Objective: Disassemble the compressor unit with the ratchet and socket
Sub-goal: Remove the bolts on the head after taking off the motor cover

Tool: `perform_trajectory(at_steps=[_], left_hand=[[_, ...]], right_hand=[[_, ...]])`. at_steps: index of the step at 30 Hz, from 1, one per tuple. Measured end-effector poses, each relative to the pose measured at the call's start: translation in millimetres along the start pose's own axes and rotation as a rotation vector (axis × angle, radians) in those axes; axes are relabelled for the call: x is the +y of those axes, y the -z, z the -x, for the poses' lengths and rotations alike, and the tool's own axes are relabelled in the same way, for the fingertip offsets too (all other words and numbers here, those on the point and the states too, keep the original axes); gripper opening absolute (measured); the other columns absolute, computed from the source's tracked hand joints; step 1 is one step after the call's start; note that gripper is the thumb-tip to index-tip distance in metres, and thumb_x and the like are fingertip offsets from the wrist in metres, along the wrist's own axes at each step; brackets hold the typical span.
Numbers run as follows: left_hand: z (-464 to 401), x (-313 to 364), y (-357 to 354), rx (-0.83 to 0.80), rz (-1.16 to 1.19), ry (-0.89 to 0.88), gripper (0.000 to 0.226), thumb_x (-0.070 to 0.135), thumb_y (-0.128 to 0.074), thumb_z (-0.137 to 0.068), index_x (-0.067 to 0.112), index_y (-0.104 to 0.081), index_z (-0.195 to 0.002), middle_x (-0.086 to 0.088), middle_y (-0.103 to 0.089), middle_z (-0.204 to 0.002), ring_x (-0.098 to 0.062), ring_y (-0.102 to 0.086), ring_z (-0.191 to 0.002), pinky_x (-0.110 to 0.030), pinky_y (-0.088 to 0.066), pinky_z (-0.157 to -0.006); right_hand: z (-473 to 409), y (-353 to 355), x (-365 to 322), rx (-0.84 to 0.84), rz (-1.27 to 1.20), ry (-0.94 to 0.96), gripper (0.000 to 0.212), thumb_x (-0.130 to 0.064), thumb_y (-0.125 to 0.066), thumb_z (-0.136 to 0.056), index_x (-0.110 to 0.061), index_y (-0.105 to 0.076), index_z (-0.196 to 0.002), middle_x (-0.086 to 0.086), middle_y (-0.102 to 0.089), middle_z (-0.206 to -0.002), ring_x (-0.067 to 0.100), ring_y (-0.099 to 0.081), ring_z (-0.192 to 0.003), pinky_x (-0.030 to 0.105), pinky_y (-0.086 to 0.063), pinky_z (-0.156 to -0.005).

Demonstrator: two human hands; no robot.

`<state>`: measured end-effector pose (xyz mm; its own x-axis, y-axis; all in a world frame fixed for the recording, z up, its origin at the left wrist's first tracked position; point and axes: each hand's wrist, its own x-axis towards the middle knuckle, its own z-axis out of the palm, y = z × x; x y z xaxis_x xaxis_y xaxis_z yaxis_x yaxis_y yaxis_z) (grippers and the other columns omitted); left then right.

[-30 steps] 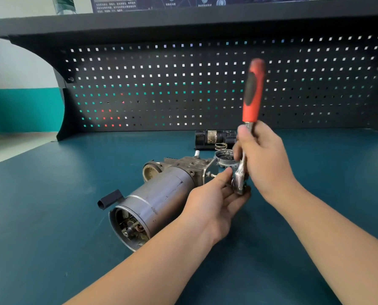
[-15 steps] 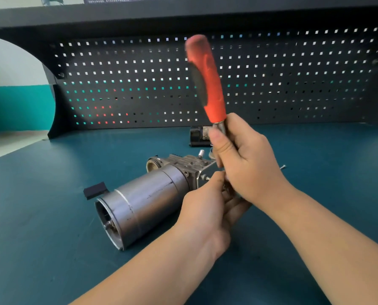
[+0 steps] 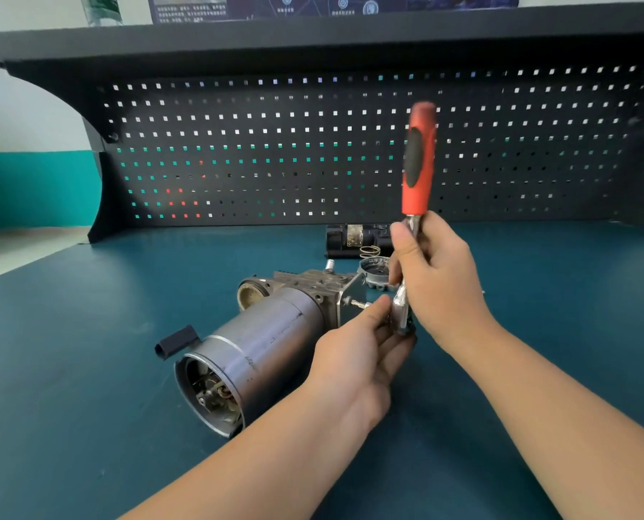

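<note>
On bench: right hand (image 3: 438, 272) grips ratchet (image 3: 418, 170), compressor unit (image 3: 260, 343) alongside.

Head cam, fwd/down, close (one view) over bench (image 3: 88, 369).

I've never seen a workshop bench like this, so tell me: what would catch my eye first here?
The red-handled ratchet stands nearly upright in the middle, gripped low on its metal shaft by the right hand. Just left of it lies the big silver compressor on the teal bench, the left hand at its end. Behind stretches a black pegboard.
</note>
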<state>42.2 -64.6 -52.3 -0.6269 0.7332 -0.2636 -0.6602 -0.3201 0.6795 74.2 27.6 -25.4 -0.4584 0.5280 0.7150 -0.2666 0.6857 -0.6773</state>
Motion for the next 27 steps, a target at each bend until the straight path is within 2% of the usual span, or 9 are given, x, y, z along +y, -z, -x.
perform_trajectory(at_steps=[4, 6, 10, 12, 14, 17, 20, 25, 27], left_hand=[[-1, -1, 0, 0.002, 0.0, -0.002, 0.012, 0.008, -0.064, -0.087, -0.002, -0.067, -0.093, -0.018, -0.072, -0.095, -0.025, -0.067, -0.084, -0.029, -0.059, -0.067], [-2, -1, 1, -0.004, -0.007, -0.003, 0.013, 0.008, -0.063, -0.088, -0.002, -0.067, -0.095, -0.018, -0.072, -0.096, -0.025, -0.067, -0.084, -0.029, -0.059, -0.067], [-2, 2, 0, -0.014, 0.003, -0.001, 0.014, 0.009, -0.064, -0.087, -0.004, -0.067, -0.093, -0.019, -0.071, -0.091, -0.027, -0.066, -0.082, -0.031, -0.06, -0.064], [-1, 3, 0, -0.056, -0.015, -0.005, 0.017, 0.012, -0.064, -0.088, -0.002, -0.069, -0.096, -0.016, -0.072, -0.085, -0.023, -0.069, -0.075, -0.029, -0.06, -0.064], [0, 4, 0, -0.089, -0.034, 0.001, 0.015, 0.012, -0.059, -0.091, 0.002, -0.07, -0.09, -0.01, -0.072, -0.074, -0.016, -0.07, -0.063, -0.024, -0.059, -0.058], [0, 5, 1, -0.085, -0.016, 0.03, 0.021, 0.009, -0.053, -0.093, 0.004, -0.068, -0.08, -0.009, -0.071, -0.067, -0.015, -0.069, -0.056, -0.023, -0.057, -0.052], [0, 6, -1, -0.055, 0.017, 0.043, 0.014, 0.009, -0.057, -0.092, -0.001, -0.066, -0.09, -0.015, -0.072, -0.076, -0.02, -0.069, -0.066, -0.029, -0.059, -0.057], [-1, 2, -1, -0.017, -0.03, 0.028, 0.009, 0.009, -0.059, -0.09, 0.002, -0.065, -0.087, -0.013, -0.072, -0.078, -0.021, -0.067, -0.074, -0.029, -0.057, -0.067], [-1, 3, -1, -0.016, -0.03, 0.024, 0.009, 0.009, -0.06, -0.09, 0.002, -0.065, -0.088, -0.013, -0.072, -0.078, -0.02, -0.068, -0.072, -0.029, -0.057, -0.068]], right_hand=[[-11, 4, 18, 0.098, -0.319, -0.767, 0.024, -0.022, -0.046, -0.1, -0.011, -0.049, -0.078, 0.003, -0.055, -0.056, 0.005, -0.034, -0.023, 0.014, -0.025, -0.031], [-11, 4, 21, 0.091, -0.432, -0.897, 0.027, -0.02, -0.044, -0.101, -0.01, -0.047, -0.076, 0.006, -0.054, -0.061, 0.004, -0.03, -0.021, 0.012, -0.02, -0.029], [-9, 2, 2, 0.052, -0.118, -0.383, 0.028, -0.024, -0.045, -0.1, -0.017, -0.049, -0.073, -0.006, -0.054, -0.05, 0.005, -0.044, -0.04, 0.02, -0.034, -0.043], [-3, 2, -14, -0.07, -0.039, -0.023, 0.024, -0.025, -0.046, -0.098, -0.018, -0.047, -0.075, -0.008, -0.053, -0.05, 0.004, -0.045, -0.044, 0.016, -0.037, -0.048], [6, 3, -22, -0.2, 0.154, 0.268, 0.02, -0.033, -0.045, -0.094, -0.019, -0.046, -0.079, -0.008, -0.049, -0.053, 0.012, -0.044, -0.051, 0.026, -0.038, -0.052], [11, -2, -22, -0.201, 0.327, 0.412, 0.025, -0.037, -0.043, -0.093, -0.014, -0.051, -0.085, -0.009, -0.044, -0.054, 0.015, -0.039, -0.054, 0.032, -0.036, -0.054], [3, -3, -12, -0.059, 0.073, 0.096, 0.024, -0.03, -0.043, -0.097, -0.016, -0.047, -0.078, -0.004, -0.051, -0.053, 0.011, -0.046, -0.049, 0.025, -0.039, -0.052], [-8, 1, 22, 0.131, -0.429, -0.914, 0.031, -0.023, -0.041, -0.102, -0.013, -0.046, -0.073, 0.001, -0.051, -0.054, 0.005, -0.029, -0.024, 0.013, -0.021, -0.031], [-6, -2, 28, 0.124, -0.494, -1.021, 0.031, -0.023, -0.041, -0.102, -0.013, -0.047, -0.073, 0.0, -0.051, -0.05, 0.006, -0.031, -0.028, 0.013, -0.021, -0.032]])
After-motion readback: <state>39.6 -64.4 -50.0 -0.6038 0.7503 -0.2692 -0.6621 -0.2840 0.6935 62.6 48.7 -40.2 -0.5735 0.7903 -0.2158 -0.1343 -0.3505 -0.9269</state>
